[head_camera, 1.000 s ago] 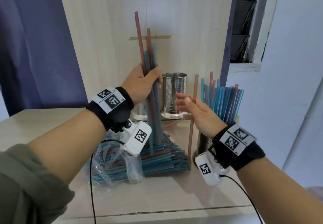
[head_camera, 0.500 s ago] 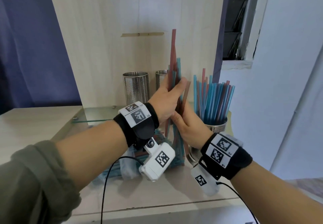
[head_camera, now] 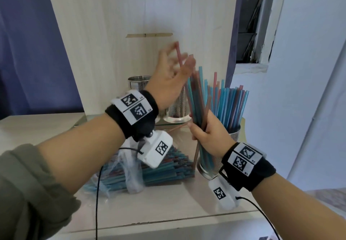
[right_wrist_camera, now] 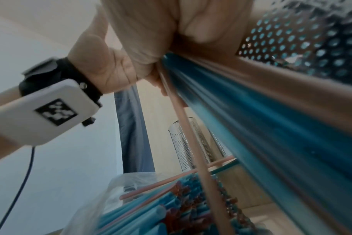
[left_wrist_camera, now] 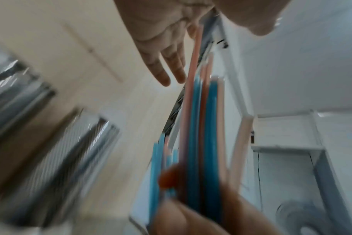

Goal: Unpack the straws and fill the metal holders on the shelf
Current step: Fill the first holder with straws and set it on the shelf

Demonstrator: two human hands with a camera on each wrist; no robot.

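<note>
While my right hand (head_camera: 207, 136) grips a bundle of straws (head_camera: 196, 97) near its lower end, the bundle stands tilted over the shelf (head_camera: 187, 215), blue and reddish-brown tubes of uneven height, one pink straw (head_camera: 178, 56) reaching above the rest; my left hand (head_camera: 168, 82) is spread wide beside the bundle's top, fingers (left_wrist_camera: 163, 74) straight and blurred, holding nothing. Below lies the pile of loose straws (head_camera: 164, 170), blue and dark red, half out of a clear plastic bag (head_camera: 131, 174); one pale pink straw (right_wrist_camera: 195, 151) leans from the pile up to my right hand. The filled metal holder (head_camera: 213, 166) stands just behind my right wrist, perforated steel, packed with upright blue and pink straws; two more perforated holders stand further back, one (head_camera: 139, 84) behind my left wrist, its contents hidden, the other (head_camera: 177, 106) behind my left palm, also hard to see into. The black wristbands (head_camera: 134, 108) carry square black-and-white code patches with tiny lettering I cannot read; the white camera pods (head_camera: 155, 151) bear the same kind of code.
</note>
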